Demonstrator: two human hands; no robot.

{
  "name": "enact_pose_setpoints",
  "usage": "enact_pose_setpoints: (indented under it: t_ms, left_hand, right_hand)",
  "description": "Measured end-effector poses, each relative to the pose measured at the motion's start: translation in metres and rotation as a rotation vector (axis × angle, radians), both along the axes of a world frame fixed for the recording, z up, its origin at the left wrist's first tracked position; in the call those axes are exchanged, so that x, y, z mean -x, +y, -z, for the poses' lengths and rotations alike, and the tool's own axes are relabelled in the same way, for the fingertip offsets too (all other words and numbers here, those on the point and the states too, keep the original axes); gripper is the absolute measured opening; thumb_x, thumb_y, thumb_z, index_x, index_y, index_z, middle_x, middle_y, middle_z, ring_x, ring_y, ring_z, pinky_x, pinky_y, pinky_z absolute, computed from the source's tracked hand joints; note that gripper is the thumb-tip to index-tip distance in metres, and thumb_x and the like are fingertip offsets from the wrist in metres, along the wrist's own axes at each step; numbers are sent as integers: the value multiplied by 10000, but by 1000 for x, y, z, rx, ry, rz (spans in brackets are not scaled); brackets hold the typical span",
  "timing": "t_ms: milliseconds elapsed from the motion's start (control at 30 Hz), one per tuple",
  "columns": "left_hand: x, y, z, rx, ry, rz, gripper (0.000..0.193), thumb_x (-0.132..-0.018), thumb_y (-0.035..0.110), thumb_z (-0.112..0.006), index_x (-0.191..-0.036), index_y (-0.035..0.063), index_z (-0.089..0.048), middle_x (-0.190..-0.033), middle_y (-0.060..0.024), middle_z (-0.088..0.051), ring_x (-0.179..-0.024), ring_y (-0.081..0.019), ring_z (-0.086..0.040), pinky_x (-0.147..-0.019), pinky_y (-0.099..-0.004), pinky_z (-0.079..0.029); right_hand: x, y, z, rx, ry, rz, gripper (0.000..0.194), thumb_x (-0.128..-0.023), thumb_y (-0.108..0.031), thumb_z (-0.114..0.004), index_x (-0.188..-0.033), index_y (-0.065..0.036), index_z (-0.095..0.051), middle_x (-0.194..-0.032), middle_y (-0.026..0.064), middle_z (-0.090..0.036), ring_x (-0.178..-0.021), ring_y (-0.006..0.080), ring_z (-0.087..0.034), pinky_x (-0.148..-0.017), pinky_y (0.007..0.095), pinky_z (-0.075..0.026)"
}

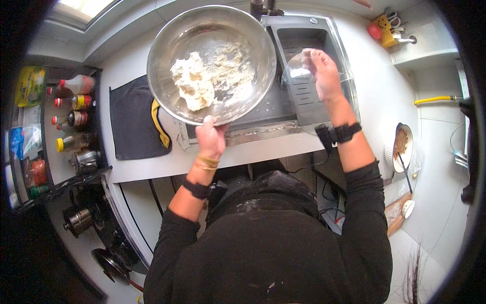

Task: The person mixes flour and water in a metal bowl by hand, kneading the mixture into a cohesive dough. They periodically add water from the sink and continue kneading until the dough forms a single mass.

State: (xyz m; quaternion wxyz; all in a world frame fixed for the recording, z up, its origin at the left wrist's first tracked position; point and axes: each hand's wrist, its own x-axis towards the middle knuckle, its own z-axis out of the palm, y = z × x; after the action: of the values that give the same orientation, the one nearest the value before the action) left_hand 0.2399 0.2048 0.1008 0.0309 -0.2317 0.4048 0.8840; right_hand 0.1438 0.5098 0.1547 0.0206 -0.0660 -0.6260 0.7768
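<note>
A wide stainless steel bowl [159, 87] is over the left part of the sink, gripped at its near rim by my left hand [212, 138]. Inside it, a rough lump of dough [194, 81] rests on the left. Loose, crumbly flour mixture [233, 68] covers the bowl's right side. To the right of the bowl, my right hand [322, 74] has its fingers bent around a clear, see-through vessel [298, 70], whose exact shape is hard to make out. This vessel is above the grey drainer tray [305, 100] of the sink.
A dark cloth or mat with a yellow edge [133, 117] lies left of the bowl. The faucet [262, 8] stands behind it. Bottles [78, 85] and jars fill a rack at far left. At right are a dish of brown food [402, 144] and a yellow holder with scissors [383, 30].
</note>
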Motion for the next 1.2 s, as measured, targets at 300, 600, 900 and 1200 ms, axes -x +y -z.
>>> enact_pose_setpoints:
  t_ms: [300, 600, 900, 1200]
  left_hand:
    - [-50, -104, -31, 134, -165, -6, 436, -821, 58, -411, -1243, -50, -415, -1170, -170, -539, -1043, -314, -569, -842, -480, -510]
    - [-62, -121, -27, 180, -150, -90, 332, -841, 58, -449, -1145, -57, -512, -1076, -129, -604, -931, -241, -621, -771, -394, -532]
    - [-61, -148, -13, 196, -144, -30, 284, -861, 86, -449, -1112, -16, -531, -1021, -83, -610, -887, -200, -616, -722, -365, -530]
    - [-42, -195, -18, 211, -136, 114, 268, -830, 49, -441, -1043, -74, -548, -986, -94, -609, -883, -171, -592, -803, -323, -495]
  right_hand:
    - [135, 1, 21, -71, -95, 28, 281, -936, -143, -516, -1175, -5, -566, -985, 15, -589, -824, 87, -521, -741, 208, -433]
    - [167, -11, 22, -123, -82, 65, 342, -943, -165, -520, -1233, 15, -525, -1159, 65, -585, -1038, 160, -559, -933, 272, -430]
    - [98, -13, 17, -54, 9, 215, 325, -949, -187, -519, -1199, 18, -543, -1127, 75, -607, -999, 152, -582, -851, 259, -461]
    - [-8, -188, -2, -811, 484, -611, 267, -862, -33, -526, -1119, -42, -595, -1094, 167, -589, -1008, 269, -574, -881, 353, -460]
